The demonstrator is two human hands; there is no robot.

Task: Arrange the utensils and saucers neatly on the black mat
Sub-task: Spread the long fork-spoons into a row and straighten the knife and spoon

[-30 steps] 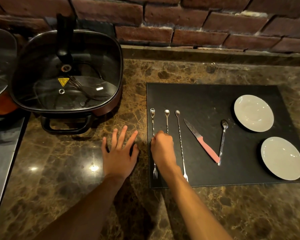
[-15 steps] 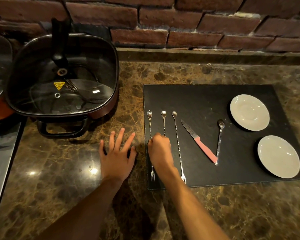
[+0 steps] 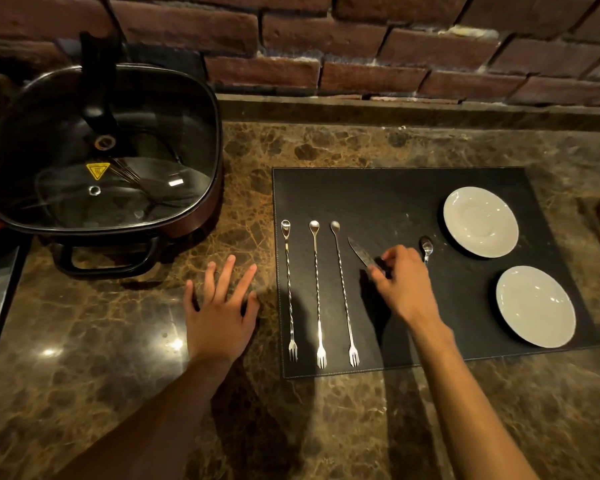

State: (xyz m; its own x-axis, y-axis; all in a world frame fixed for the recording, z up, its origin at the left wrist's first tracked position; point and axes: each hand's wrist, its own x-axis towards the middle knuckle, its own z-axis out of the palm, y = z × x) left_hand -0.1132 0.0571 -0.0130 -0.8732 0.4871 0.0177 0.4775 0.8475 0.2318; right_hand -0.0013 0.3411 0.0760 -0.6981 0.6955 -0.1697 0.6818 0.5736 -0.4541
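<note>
We note the right hand (image 3: 400,278) curled over the knife (image 3: 362,255) near the middle of the black mat (image 3: 378,192), whether gripping we cannot tell; the left hand (image 3: 219,306) lies flat and open on the counter (image 3: 125,323) beside the mat's left edge. We judge the knife should be turned parallel to the three bar spoons (image 3: 316,292) along that left edge, with the teaspoon (image 3: 426,247) squared after. Both saucers (image 3: 480,221) near the right edge hold nothing; the lidded electric pan (image 3: 101,150) shows what seem to be utensils, unclear.

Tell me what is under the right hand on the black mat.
Under the right hand lies a knife; only its steel blade shows. Its handle and the small spoon's stem are covered.
</note>
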